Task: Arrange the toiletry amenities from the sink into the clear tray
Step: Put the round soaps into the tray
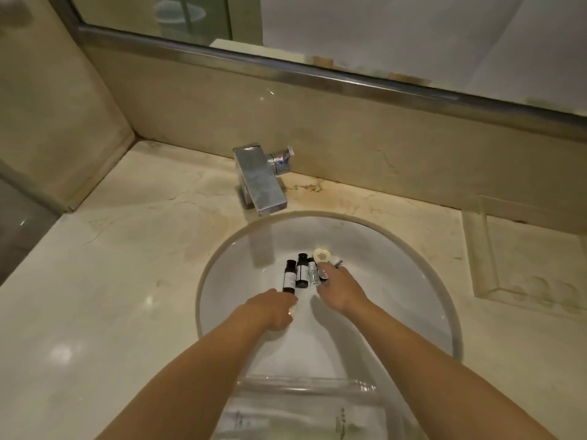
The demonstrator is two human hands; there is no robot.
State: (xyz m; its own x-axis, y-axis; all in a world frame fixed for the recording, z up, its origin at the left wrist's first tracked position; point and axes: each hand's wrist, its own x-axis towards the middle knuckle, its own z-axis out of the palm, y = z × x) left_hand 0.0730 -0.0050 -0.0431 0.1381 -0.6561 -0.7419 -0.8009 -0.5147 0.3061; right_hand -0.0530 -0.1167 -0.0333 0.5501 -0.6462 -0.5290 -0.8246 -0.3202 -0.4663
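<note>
Round white sink [222, 274] set in a beige marble counter [127, 265], chrome tap [259, 181] at its far edge, mirror [381, 33] along the wall behind. Low in the bowl, a small cluster of toiletries: a dark bottle with a white label [289, 276] on the left, a second dark bottle [302, 270] just beside it, a slim clear bottle [313, 272] next, a cream heart-shaped soap [321, 256] at the far side. Left hand [273, 309] reaching in, fingers curled at the near end of the labelled dark bottle; actual grip not clear from here. Right hand [341, 290] at the right of the cluster, fingers bent around a small pale item [324, 270], seemingly pinching it. Clear tray [305, 385] at the near rim of the sink, between the forearms, with flat white packets [341, 423] inside. Another clear tray-like holder [489, 249] on the counter far right.
</note>
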